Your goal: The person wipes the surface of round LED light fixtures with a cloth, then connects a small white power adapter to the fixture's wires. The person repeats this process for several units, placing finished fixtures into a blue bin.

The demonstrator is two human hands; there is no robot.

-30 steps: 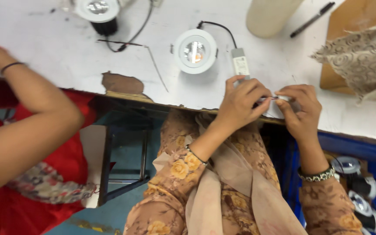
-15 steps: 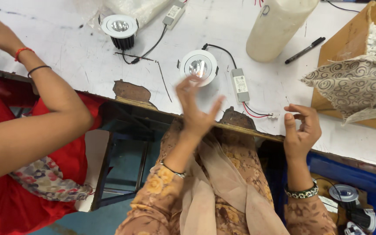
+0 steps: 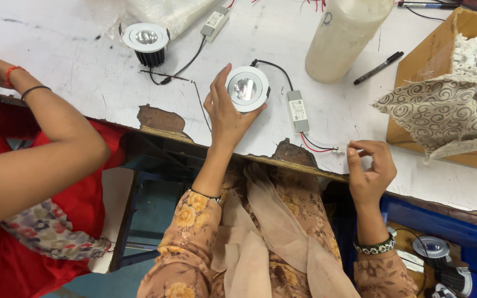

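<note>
Left hand [image 3: 224, 113] cups a round white downlight [image 3: 247, 88] on the white bench [image 3: 84, 83], fingers curled along its left rim and thumb under its lower edge. A black cable runs from the lamp to a small white driver box [image 3: 297, 111] lying just beside it. Red and white wires [image 3: 317, 144] trail from the box toward the bench edge; right hand [image 3: 371, 171] pinches their white end connector [image 3: 342, 148] between thumb and forefinger, other fingers loosely curled. Second downlight [image 3: 146, 41] stands further back, well apart. Cream plastic jug [image 3: 344, 38] and black marker [image 3: 378, 68] sit behind. Cardboard box [image 3: 426, 60] draped with patterned cloth [image 3: 448, 113] at right. Another person's arm [image 3: 40, 149] reaches in at left.
</note>
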